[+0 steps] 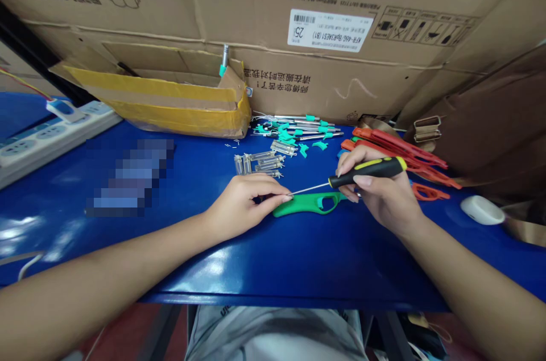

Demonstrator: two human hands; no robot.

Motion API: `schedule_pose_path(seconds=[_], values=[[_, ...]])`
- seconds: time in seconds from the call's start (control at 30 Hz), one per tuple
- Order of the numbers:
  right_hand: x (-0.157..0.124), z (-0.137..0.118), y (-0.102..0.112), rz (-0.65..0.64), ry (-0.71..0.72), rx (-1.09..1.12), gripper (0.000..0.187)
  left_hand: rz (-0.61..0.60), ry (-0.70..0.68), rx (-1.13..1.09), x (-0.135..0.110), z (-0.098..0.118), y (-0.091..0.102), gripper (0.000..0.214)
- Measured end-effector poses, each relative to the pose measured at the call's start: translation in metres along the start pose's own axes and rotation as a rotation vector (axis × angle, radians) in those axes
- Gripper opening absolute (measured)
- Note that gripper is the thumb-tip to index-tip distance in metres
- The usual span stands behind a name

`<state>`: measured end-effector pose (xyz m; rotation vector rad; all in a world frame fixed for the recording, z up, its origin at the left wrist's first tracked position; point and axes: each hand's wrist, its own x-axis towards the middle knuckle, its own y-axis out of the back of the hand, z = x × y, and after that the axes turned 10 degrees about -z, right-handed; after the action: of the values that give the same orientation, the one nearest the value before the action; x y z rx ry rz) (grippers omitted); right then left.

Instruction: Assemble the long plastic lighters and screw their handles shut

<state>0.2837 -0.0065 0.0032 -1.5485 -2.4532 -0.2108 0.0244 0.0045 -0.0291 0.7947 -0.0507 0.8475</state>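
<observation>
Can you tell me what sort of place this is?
It looks like a small workshop or assembly bench: a screwdriver in the right hand, orange plastic parts piled together, and a heap of thin metal rods with teal pieces on a blue table.

White glare on blue tabletop (341, 264)

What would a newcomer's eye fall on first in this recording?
Probably the bright green plastic casing, between the left hand and the right hand over the glossy blue table. Next, the black-and-yellow screwdriver in the right hand, its metal shaft pointing left. Orange-red plastic pieces lie at right.
</observation>
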Motion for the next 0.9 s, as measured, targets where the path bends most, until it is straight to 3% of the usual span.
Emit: schedule_pose_path(seconds=[0.17,0.33,0.5,0.63,0.8,0.9], values=[[0.001,-0.007,-0.004,-0.045,-0.001,-0.015,0.016,-0.093,-0.053,0.062,0.002,0.002,0.002,0.017],[0.013,-0.017,-0.013,0.025,0.030,-0.043,0.020,-0.207,0.040,0.268,0.001,0.001,0.005,0.059],[0.030,-0.028,-0.031,0.075,0.040,-0.188,0.030,-0.300,-0.017,0.308,0.003,-0.006,0.011,0.050],[0.042,-0.032,-0.044,0.046,0.095,-0.251,0.030,-0.309,-0.094,0.314,0.006,-0.014,0.012,0.043],[0.048,-0.021,-0.050,-0.007,0.117,-0.181,0.030,-0.285,-0.150,0.269,0.007,-0.021,0.011,0.034],[0.048,-0.011,-0.047,0.026,0.123,-0.094,0.025,-0.282,-0.160,0.251,0.007,-0.022,0.011,0.035]])
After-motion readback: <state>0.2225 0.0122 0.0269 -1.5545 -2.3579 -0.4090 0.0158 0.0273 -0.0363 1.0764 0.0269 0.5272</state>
